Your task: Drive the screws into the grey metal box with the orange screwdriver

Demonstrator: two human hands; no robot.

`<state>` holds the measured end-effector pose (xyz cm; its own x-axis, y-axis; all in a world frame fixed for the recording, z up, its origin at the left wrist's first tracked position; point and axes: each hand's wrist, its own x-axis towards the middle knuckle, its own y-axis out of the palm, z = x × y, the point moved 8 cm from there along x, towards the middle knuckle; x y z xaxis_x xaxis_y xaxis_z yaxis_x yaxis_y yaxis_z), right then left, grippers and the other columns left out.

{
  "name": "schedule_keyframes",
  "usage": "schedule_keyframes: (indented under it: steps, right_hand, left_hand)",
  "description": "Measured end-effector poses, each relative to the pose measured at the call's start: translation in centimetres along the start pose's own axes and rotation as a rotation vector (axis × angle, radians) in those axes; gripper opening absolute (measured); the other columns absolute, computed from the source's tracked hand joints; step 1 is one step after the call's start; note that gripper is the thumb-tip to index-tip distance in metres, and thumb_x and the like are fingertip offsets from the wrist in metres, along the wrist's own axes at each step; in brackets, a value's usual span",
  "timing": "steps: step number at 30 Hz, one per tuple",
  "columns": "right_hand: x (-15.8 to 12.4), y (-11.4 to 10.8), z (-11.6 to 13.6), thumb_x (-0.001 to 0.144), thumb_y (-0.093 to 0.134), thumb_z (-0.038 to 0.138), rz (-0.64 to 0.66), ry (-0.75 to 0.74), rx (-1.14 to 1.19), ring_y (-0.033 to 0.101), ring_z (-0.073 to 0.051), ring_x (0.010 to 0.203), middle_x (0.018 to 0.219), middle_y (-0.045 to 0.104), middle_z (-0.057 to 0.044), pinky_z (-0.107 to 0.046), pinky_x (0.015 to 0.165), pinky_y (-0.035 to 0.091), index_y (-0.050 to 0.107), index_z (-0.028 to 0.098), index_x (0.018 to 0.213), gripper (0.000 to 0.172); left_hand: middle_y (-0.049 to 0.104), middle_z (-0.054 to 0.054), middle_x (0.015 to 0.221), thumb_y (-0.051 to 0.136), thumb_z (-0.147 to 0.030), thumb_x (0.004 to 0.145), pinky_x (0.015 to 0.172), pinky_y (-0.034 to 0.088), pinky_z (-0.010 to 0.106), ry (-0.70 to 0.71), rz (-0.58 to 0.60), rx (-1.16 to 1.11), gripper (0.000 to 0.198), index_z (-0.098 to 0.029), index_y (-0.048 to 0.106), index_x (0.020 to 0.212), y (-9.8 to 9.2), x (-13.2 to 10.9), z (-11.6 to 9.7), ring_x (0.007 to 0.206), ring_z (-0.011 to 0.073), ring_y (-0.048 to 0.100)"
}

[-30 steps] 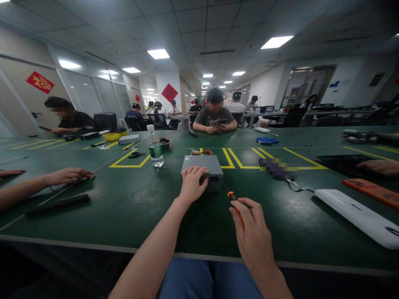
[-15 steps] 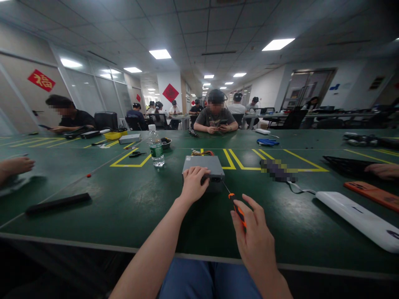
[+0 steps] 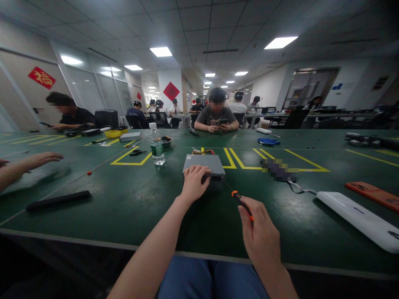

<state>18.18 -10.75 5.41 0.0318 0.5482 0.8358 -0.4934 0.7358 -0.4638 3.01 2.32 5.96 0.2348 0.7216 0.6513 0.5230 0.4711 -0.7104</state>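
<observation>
A grey metal computer power supply stands on the green table in front of me. My left hand grips its near left side, fingers over the top and thumb by the front face with the socket. In my right hand is an orange and black screwdriver, held by the handle between closed fingers. Its thin shaft points up and left, with the tip at the power supply's near right corner. Exactly what the tip touches is too small to make out. Coloured cables show behind the power supply.
A water bottle stands left of the power supply, near pliers and a small bowl. A black bar lies left. Rightward are a white device and an orange phone. A co-worker's hand reaches in from the left.
My right hand's fingers have closed round the screwdriver handle, and the handle has shifted slightly right. My left hand stays on the power supply. The co-worker's hand at left has moved further in.
</observation>
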Motion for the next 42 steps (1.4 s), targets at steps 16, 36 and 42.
schedule_keyframes:
  steps: [16,36,42]
  right_hand:
    - [-1.0,0.4,0.0,0.091,0.041,0.040,0.017,-0.020,-0.154,0.063,-0.014,0.070,0.092,0.063,-0.004,-0.021,0.054,0.046,0.054,0.019,0.103,0.027]
    - [-0.8,0.5,0.0,0.090,0.041,0.032,-0.037,0.021,-0.013,0.060,-0.022,0.090,0.110,0.054,-0.014,-0.030,0.062,0.051,0.044,0.016,0.109,0.025]
    - [-1.1,1.1,1.8,0.091,0.040,0.021,-0.001,-0.129,-0.032,0.061,-0.017,0.093,0.113,0.058,-0.010,-0.028,0.074,0.050,0.047,0.017,0.112,0.023]
  left_hand:
    - [0.058,-0.001,0.112,0.052,-0.022,0.080,0.090,0.029,0.037,0.006,-0.001,0.000,0.023,-0.029,0.056,0.101,-0.2,0.0,-0.1,0.107,0.0194,0.046]
    - [0.058,-0.001,0.113,0.052,-0.021,0.079,0.091,0.029,0.037,-0.003,0.010,-0.002,0.023,-0.029,0.057,0.101,-0.1,0.0,-0.1,0.108,0.0198,0.046]
    - [0.058,-0.002,0.113,0.052,-0.022,0.080,0.091,0.029,0.037,0.006,-0.003,0.001,0.023,-0.029,0.056,0.101,-0.1,0.0,0.0,0.108,0.0193,0.046]
